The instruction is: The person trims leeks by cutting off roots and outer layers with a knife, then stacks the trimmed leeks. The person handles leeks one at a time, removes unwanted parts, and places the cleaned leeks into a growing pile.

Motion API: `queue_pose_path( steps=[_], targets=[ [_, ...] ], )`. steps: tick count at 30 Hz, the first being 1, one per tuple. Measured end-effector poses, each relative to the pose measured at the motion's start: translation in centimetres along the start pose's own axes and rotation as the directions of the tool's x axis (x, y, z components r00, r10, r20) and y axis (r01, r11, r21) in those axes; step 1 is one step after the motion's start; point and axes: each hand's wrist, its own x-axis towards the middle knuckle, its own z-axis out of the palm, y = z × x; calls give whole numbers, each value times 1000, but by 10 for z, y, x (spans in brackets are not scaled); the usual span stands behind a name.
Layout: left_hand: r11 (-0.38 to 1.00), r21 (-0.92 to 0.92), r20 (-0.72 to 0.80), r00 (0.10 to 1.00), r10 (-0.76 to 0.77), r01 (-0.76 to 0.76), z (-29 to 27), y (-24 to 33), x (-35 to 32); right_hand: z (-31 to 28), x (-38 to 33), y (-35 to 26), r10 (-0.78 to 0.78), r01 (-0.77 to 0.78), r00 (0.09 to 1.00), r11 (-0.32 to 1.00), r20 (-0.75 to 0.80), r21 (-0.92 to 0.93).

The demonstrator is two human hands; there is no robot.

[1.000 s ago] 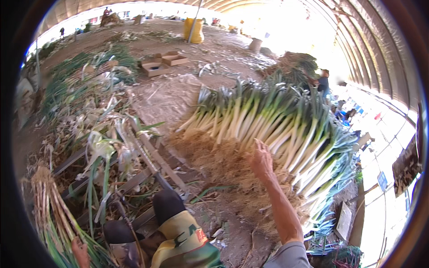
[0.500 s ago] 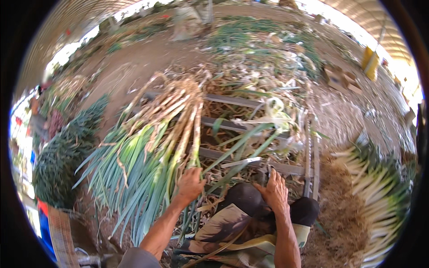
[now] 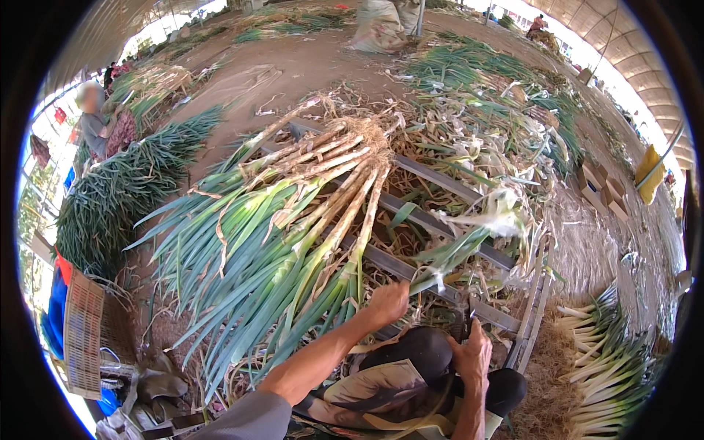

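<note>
- Compared with half a second ago, we see that the left hand point(image 3: 389, 301) has come away from the leek bunch point(image 3: 293, 257) and sits to its right, above the dark knee point(image 3: 418, 350).
- We find that hand clenched into a fist at the lower end of some loose green leaves point(image 3: 458, 253); we cannot tell whether it grips them.
- The right hand point(image 3: 473, 352), its fingers stretched out earlier, is now folded beside a dark, narrow upright piece point(image 3: 470, 312); we cannot tell how firmly it holds this.
- We see the leek bunch lying, as before, across the metal rails point(image 3: 440, 180), roots pointing away from us, leaves fanned toward the lower left.
- The pale trimmings point(image 3: 502, 213) beyond the leaves look blurred.
- To our right lie pale-stemmed leeks point(image 3: 609, 367), apart from both hands.
</note>
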Motion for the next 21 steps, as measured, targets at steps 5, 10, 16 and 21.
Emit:
queue_pose_path(
  steps=[5, 10, 16, 21],
  targets=[
    [546, -837, 3, 997, 74, -37, -125, 40, 85, -43, 29, -64, 34, -46, 997, 981, 70, 189],
    [654, -747, -296, 941, -165, -121, -175, -22, 64, -63, 42, -89, -31, -38, 959, 971, 283, 237],
    [978, 48, -232, 955, -186, 202, -82, -101, -38, -59, 47, -119, -214, 129, 840, 971, 499, 199],
    [955, 49, -189, 941, -279, 293, -83, -78, -39, -34, 51, -123, -293, 281, 763, 953, 576, 113]
  ],
)
